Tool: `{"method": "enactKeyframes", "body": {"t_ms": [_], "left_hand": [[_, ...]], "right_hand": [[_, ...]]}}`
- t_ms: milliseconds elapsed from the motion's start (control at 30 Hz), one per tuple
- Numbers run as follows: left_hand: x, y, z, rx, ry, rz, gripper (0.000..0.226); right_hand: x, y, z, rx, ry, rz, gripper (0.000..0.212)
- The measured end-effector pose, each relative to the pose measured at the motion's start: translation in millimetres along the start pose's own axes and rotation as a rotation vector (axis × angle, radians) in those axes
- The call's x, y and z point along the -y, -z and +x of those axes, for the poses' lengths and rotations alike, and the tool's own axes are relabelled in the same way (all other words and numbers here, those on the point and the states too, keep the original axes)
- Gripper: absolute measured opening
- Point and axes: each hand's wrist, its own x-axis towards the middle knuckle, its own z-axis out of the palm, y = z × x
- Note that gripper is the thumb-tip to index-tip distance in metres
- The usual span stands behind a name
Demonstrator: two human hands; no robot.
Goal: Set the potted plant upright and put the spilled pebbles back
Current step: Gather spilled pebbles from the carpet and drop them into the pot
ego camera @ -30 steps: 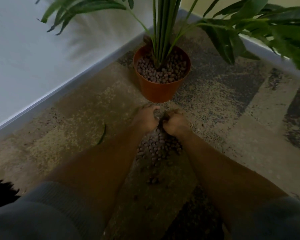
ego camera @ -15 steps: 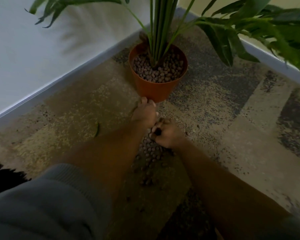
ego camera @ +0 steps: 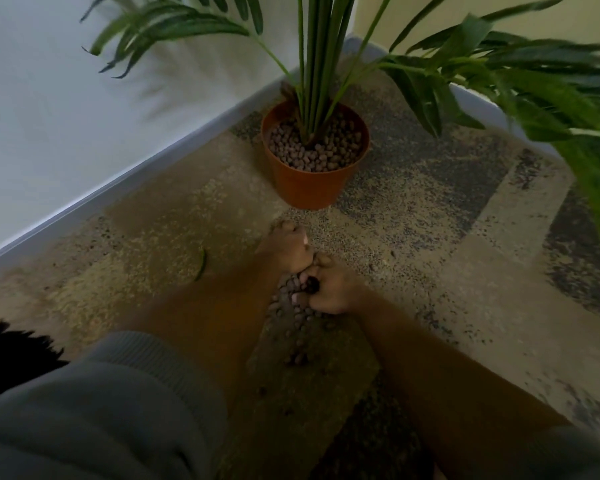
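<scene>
Fingers (ego camera: 303,279) curled around pebbles (ego camera: 291,306)

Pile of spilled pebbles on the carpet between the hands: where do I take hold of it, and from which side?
Judging by its shape, scoop the spilled pebbles at the base of the low, loose heap, from both flanks. The left hand and right hand sit cupped at its far end, near the upright pot; sweep inward and lift together, since single pinches would scatter them.

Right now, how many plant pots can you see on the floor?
1. The orange pot stands upright in the corner, just beyond both hands, with pebbles inside. More could be hidden outside the picture.
</scene>
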Motion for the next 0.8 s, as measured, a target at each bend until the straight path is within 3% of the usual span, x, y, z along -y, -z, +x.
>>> {"method": "enactKeyframes", "body": {"t_ms": [100,267,467,533,667,800], "left_hand": [[0.6,3.0,-9.4,0.049,-0.045,0.055,0.035],[-1.9,5.2,-28.0,0.146,-0.089,0.049,0.038],[-4.9,7.9,-56.2,0.31,-0.14,0.034,0.029],[-6.2,8.4,-62.0,0.322,-0.145,0.027,0.021],[-6.4,3.3,-74.6,0.265,-0.151,0.094,0.047],[-1.9,-6.2,-78.8,0.173,-0.128,0.049,0.036]], "right_hand": [[1.4,0.4,-6.6,0.045,0.013,0.004,0.053],[3.0,0.8,-12.8,-0.032,0.028,0.116,0.026],[5.2,10.5,-19.0,-0.045,-0.024,0.116,0.018],[8.7,10.8,-20.2,-0.038,-0.008,0.048,0.02],[16.9,4.8,-22.5,0.012,-0.044,0.013,0.022],[19.5,-3.1,-26.2,-0.031,-0.032,0.045,0.022]]}}
